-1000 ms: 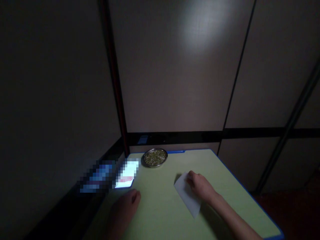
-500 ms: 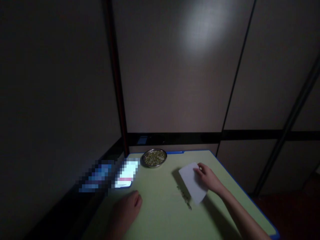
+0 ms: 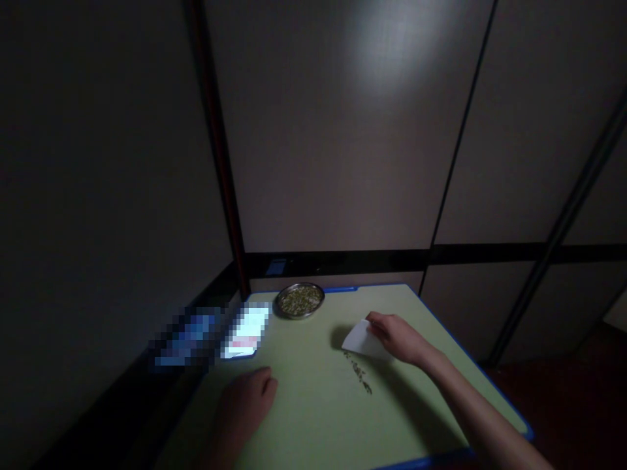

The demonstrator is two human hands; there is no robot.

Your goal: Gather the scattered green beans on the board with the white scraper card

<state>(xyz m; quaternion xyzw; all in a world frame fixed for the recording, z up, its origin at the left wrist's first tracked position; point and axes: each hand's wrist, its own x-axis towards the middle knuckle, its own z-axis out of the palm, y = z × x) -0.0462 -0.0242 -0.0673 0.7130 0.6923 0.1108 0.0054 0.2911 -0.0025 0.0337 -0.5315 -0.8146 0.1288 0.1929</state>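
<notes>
My right hand [image 3: 398,336] grips a white sheet of stiff paper [image 3: 363,341] by its upper edge, thumb and fingers pinched on it. The sheet is tilted and slightly curved above the table, casting a shadow. Just below its near-left corner, a line of small greenish bits [image 3: 360,375], perhaps seeds or beans, lies on the tabletop. My left hand [image 3: 249,398] rests on the table's left side as a loose fist, with nothing visible in it. Toward the back stands a round metal dish [image 3: 300,318] holding many similar greenish bits [image 3: 301,299].
The pale green table [image 3: 313,418] has a blue rim and stands near wardrobe-like panels [image 3: 337,163]. A bright pixelated screen [image 3: 246,331] lies at its left edge, mirrored in the dark glossy strip alongside. The room is dim.
My right hand has turned and tilted the paper, so less of its face shows and its lower end has risen off the table. The left hand stays in place. The view has shifted slightly.
</notes>
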